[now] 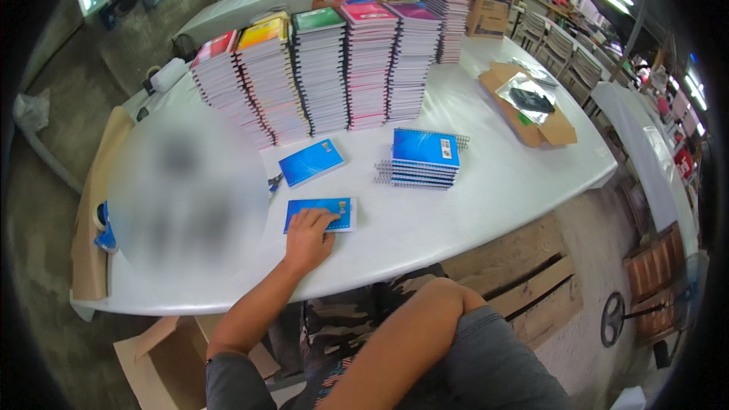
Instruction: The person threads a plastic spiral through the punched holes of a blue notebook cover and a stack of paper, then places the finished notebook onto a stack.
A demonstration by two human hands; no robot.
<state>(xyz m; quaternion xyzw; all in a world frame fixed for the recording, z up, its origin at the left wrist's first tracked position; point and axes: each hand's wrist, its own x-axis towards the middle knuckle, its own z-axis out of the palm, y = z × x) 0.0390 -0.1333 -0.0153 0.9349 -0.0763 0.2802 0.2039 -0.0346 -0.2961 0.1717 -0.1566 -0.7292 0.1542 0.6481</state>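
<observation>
Booklet (346, 216), blue-covered, lay on the tabletop (395, 239) directly under the left hand (310, 229), its long axis running left to right. That hand rested over the cover, fingers loosely spread; the right hand was out of view, its state unclear.

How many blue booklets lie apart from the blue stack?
2: the near booklet, under the left hand; the far booklet, beyond it, left of the blue stack. More may be hidden by the blur at left.

2 short grey sleeves (505, 361) show alongside camouflage-patterned legwear (342, 324).
</observation>
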